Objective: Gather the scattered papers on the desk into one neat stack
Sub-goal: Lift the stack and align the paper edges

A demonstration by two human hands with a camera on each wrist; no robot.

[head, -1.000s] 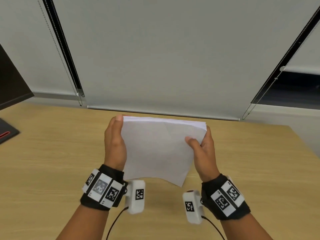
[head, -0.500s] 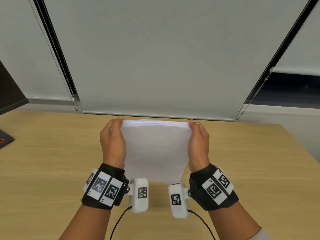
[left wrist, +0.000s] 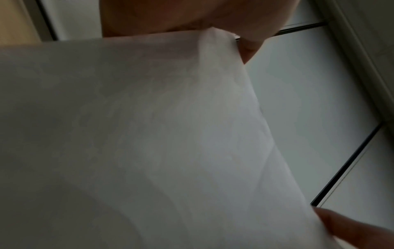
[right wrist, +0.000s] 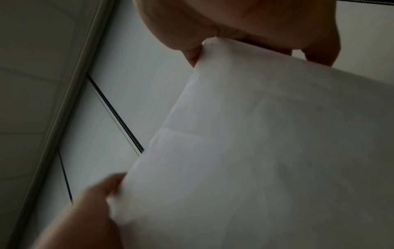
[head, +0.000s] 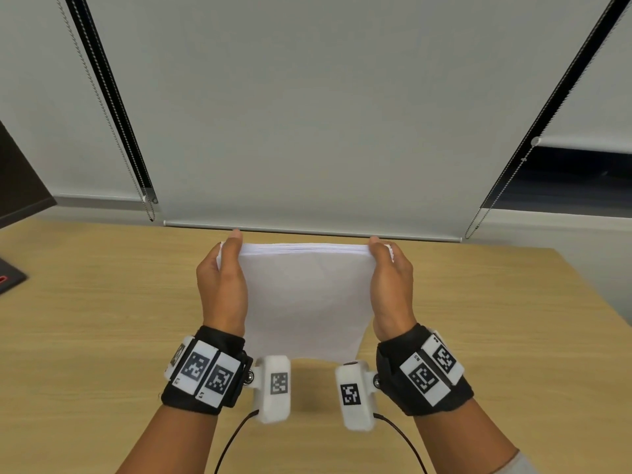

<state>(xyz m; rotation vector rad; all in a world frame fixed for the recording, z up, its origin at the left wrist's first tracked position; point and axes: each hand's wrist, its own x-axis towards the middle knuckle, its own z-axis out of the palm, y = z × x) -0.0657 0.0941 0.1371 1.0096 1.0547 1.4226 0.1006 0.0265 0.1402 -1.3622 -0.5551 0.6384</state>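
Observation:
A stack of white papers (head: pixel 304 299) stands upright on its lower edge over the middle of the wooden desk (head: pixel 102 319). My left hand (head: pixel 222 285) grips its left side, and my right hand (head: pixel 390 289) grips its right side, thumbs toward me. The top edges of the sheets look lined up. In the left wrist view the papers (left wrist: pixel 138 134) fill most of the picture, with my left hand (left wrist: pixel 192 16) at the top and a fingertip of the other hand at the bottom right. The right wrist view shows the papers (right wrist: pixel 266 151) held the same way by my right hand (right wrist: pixel 234 20).
A dark monitor (head: pixel 17 179) and a black pad with a red mark (head: pixel 8 278) sit at the desk's far left. Grey roller blinds (head: pixel 307 114) with bead chains hang behind the desk. The desk's right edge (head: pixel 595 289) runs diagonally.
My right hand shifted from a front-face hold with the thumb across the sheets to gripping the right side. The skewed sheets came together, and the stack now stands squared between both hands.

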